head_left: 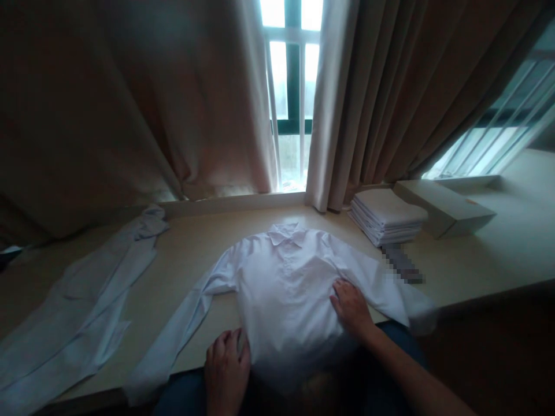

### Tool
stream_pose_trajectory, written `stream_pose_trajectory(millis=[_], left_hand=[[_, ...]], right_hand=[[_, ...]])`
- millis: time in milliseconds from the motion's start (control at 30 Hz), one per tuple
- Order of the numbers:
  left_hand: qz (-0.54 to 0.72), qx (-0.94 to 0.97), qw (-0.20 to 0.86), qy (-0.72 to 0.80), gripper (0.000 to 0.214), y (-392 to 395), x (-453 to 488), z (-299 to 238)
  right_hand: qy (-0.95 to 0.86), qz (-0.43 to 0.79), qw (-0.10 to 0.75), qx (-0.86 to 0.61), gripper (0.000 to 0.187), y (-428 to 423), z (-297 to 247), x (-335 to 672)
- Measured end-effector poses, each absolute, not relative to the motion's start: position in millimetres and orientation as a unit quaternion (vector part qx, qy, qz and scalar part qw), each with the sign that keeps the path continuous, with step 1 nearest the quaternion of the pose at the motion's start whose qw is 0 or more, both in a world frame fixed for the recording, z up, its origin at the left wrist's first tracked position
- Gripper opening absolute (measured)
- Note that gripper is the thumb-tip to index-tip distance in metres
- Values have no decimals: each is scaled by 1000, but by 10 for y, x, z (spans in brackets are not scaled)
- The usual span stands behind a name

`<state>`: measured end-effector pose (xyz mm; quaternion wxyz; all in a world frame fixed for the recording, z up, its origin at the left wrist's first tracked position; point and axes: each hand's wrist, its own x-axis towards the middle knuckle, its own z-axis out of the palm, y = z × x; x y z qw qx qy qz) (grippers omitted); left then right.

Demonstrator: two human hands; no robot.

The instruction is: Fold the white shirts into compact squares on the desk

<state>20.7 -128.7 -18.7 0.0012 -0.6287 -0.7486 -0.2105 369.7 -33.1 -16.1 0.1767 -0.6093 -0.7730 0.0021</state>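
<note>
A white long-sleeved shirt [281,283] lies spread front-up on the beige table [477,254], collar toward the window, sleeves stretched out to both sides. My left hand [226,370] rests at the shirt's lower left edge near the table's front, fingers curled on the fabric. My right hand [352,307] lies flat on the shirt's right side, fingers spread.
More white garments [82,306] lie loose on the left of the table. A stack of folded white shirts [388,222] and a flat box [446,208] sit at the back right. Brown curtains and a window stand behind. The shirt's hem hangs over the front edge.
</note>
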Motion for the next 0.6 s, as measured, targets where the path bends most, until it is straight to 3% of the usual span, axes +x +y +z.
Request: stream_pose_trajectory(millis=[333,600], left_hand=[[-269,-551,-238,-753,36,-1341,853,23],[-450,-238,-495,-704,33,-1541,1074,-66]], right_hand=[[-795,29,116,-595,54,17,-148,3705],[-793,35,120,-596,56,22,-164,3726]])
